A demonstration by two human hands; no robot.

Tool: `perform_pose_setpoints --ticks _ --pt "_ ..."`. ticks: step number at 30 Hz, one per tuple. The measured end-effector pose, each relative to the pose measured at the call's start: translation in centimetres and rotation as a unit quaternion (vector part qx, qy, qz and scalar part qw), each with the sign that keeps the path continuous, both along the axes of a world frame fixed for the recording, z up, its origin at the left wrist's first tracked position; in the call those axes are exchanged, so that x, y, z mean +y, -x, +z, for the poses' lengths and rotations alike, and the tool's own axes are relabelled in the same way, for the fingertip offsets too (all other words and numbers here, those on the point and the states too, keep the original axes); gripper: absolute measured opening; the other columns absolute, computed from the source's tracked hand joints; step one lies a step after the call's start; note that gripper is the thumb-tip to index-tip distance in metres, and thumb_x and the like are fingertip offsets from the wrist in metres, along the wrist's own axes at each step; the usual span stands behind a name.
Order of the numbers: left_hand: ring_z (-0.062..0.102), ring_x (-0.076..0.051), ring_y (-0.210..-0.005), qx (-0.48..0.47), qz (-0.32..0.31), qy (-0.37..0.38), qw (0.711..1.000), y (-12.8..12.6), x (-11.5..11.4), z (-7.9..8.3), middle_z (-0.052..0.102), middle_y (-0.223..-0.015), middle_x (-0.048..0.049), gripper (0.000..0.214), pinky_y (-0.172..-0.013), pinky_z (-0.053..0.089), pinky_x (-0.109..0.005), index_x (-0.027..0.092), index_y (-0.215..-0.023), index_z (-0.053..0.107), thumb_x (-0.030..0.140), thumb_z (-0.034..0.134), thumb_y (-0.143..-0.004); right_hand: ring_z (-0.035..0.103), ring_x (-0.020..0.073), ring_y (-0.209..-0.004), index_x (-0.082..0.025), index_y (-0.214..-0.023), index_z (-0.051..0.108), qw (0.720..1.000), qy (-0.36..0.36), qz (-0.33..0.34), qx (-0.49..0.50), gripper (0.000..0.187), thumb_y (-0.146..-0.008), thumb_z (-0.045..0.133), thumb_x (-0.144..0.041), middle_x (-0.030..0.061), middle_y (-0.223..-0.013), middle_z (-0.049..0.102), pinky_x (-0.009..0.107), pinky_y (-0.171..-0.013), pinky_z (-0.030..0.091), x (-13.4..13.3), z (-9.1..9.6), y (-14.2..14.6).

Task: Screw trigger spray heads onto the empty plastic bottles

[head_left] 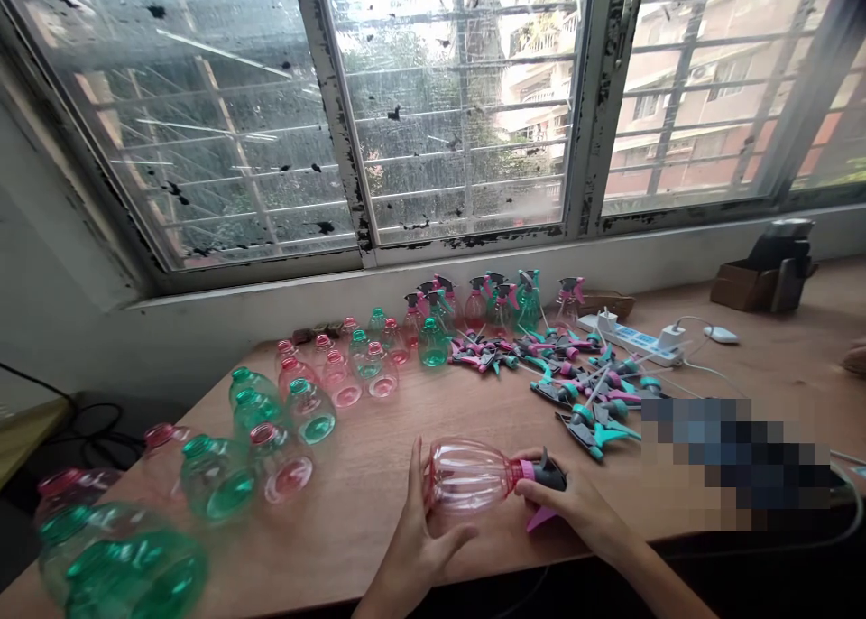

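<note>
A clear pink spray bottle [470,476] lies on its side near the front edge of the wooden table [778,371]. My left hand [416,538] curls around the bottle's base end. My right hand [572,502] is closed on the dark grey and pink trigger sprayer head [547,475] at the bottle's neck; a pink trigger sticks out below the fingers. Both hands rest low over the table.
Several empty pink and green bottles [271,420] stand across the table's left side. A pile of loose pink and teal sprayer heads [582,389] lies behind the hands. Assembled spray bottles [501,303] stand at the windowsill. A white power strip [636,339] and cardboard box [750,285] sit at right.
</note>
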State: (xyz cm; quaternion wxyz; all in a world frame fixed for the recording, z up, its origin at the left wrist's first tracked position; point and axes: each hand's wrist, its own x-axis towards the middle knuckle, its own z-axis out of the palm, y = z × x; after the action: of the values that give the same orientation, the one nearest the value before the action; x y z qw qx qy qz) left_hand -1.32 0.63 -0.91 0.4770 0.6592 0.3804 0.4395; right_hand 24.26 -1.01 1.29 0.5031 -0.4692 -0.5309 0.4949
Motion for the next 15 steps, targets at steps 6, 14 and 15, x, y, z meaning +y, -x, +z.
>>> perform_pose_setpoints --ticks 6,14,15 --pt "0.034 -0.037 -0.147 -0.036 -0.007 0.072 0.997 0.0 -0.4 1.5 0.039 -0.159 -0.0154 0.101 -0.124 0.023 -0.05 0.021 -0.158 0.021 0.039 0.081 -0.078 0.065 0.0204 -0.065 -0.015 -0.099 0.071 1.0 -0.004 0.011 -0.012 0.038 -0.077 0.08 -0.044 0.0017 -0.072 0.07 0.032 -0.063 0.053 -0.1 0.0 0.0" --pt "0.028 -0.034 -0.15 -0.011 -0.01 0.015 1.0 -0.1 -0.5 1.8 0.035 -0.163 -0.009 0.104 -0.125 0.02 -0.048 0.029 -0.158 0.016 0.035 0.082 -0.078 0.063 0.0175 -0.059 -0.015 -0.093 0.071 0.999 0.001 0.008 0.036 0.034 -0.078 0.08 -0.044 0.0006 -0.068 0.069 0.029 -0.058 0.051 0.3 -0.9 0.0" --pt "0.024 -0.034 -0.152 0.002 -0.016 0.016 1.0 0.0 -0.6 1.6 0.032 -0.164 -0.0093 0.108 -0.125 0.017 -0.048 0.029 -0.159 0.012 0.036 0.082 -0.077 0.062 0.0174 -0.059 -0.015 -0.093 0.071 0.999 0.003 0.01 0.042 0.033 -0.079 0.079 -0.044 0.0002 -0.067 0.068 0.029 -0.058 0.051 0.3 -1.0 0.0"
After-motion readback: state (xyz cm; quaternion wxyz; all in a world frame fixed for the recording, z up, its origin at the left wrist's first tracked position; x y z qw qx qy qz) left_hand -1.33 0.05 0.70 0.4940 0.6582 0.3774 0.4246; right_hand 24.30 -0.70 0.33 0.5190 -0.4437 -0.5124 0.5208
